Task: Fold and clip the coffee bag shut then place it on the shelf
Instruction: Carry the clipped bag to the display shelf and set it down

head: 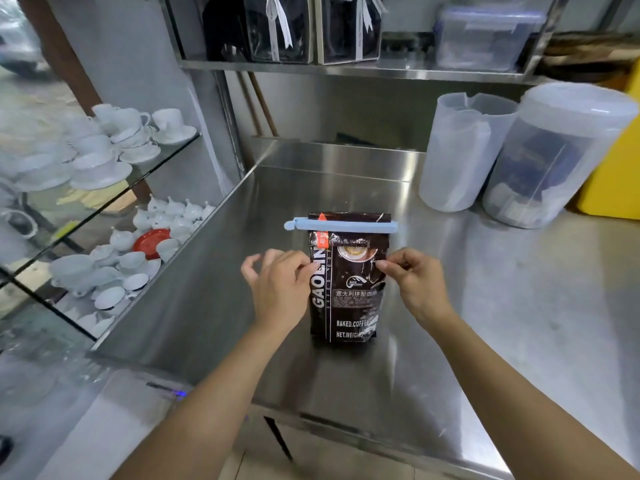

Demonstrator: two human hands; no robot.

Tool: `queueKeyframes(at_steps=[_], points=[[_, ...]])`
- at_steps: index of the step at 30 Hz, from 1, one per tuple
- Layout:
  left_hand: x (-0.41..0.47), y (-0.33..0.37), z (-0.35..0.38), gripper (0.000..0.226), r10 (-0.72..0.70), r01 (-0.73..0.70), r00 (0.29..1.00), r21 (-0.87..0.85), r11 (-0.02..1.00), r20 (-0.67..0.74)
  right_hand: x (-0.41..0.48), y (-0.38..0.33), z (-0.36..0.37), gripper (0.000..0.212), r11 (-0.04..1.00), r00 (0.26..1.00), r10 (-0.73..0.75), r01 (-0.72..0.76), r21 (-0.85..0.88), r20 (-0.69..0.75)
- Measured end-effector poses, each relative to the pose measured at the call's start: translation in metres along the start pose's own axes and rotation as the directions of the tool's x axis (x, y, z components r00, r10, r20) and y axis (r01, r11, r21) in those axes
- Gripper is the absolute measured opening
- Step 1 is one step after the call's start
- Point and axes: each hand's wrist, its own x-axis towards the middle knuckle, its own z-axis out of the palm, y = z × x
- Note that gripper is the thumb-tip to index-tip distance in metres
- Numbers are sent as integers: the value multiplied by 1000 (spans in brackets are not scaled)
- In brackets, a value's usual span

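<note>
Blue clip [341, 226] across upright coffee bag [346, 289]; L hand [280, 289] & R hand [414, 282] pinching its sides.

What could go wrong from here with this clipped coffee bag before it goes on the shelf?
The bag stands upright on the steel counter, pinched only at its edges by the left hand and right hand; it may tip or slip when lifted.
The blue clip sticks out past both sides and could snag or pop off.
The shelf above looks crowded with boxes, so space may be tight.
</note>
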Motion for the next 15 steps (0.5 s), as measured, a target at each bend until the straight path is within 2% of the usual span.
queueKeyframes(at_steps=[9,15], points=[[-25,-23,-75,19,-78,80,989,15,997,-129,-26,-46,46,27,992,979,-129,125,31,161],[-53,-48,-155,18,-107,120,956,33,992,-274,-63,-96,101,28,967,927,-252,228,114,280]])
